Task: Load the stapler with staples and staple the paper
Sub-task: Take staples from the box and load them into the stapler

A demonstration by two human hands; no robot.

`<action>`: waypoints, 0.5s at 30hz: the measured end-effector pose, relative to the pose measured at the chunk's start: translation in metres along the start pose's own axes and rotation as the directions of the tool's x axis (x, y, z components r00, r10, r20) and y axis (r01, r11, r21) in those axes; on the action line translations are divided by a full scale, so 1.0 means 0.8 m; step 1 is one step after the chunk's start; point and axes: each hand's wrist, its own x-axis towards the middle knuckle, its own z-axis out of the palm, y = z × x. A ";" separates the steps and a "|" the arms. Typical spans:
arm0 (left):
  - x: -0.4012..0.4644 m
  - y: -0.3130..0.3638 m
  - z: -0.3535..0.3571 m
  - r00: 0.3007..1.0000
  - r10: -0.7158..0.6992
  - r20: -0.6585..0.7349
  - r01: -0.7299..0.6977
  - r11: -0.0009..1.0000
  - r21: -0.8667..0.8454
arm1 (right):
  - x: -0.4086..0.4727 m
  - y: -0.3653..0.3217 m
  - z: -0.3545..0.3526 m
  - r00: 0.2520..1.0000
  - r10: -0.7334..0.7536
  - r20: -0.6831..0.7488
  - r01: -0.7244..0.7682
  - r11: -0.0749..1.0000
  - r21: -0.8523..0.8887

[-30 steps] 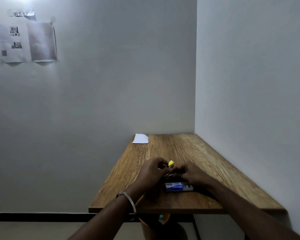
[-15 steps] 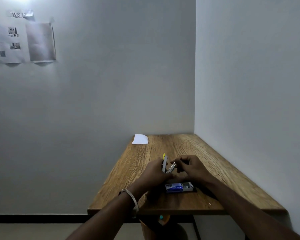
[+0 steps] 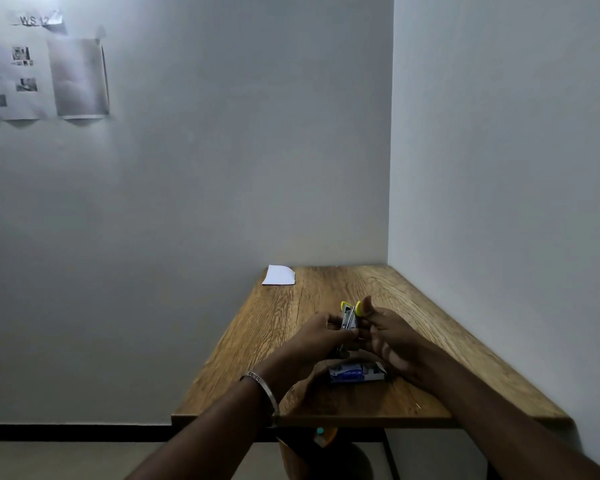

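A small yellow and metal stapler (image 3: 349,317) stands nearly upright above the middle of the wooden table (image 3: 430,327), its two halves spread apart at the top. My left hand (image 3: 317,336) grips its lower part from the left. My right hand (image 3: 387,336) holds its yellow top half from the right, thumb raised beside it. A blue staple box (image 3: 355,373) lies open on the table just in front of my hands. A white sheet of paper (image 3: 279,274) lies at the far left corner of the table.
The table fits into a corner between two grey walls. Printed sheets (image 3: 45,77) are taped high on the left wall. An orange and dark object (image 3: 321,441) shows under the table's front edge.
Both hands have lifted the stapler higher above the table, and its top has swung open, with the yellow parts now at the upper end.
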 end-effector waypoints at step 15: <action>-0.004 -0.004 0.010 0.991 0.102 -0.090 -0.090 0.988 0.128 | 0.006 0.002 -0.004 0.990 -0.086 -0.111 0.075 0.992 -0.104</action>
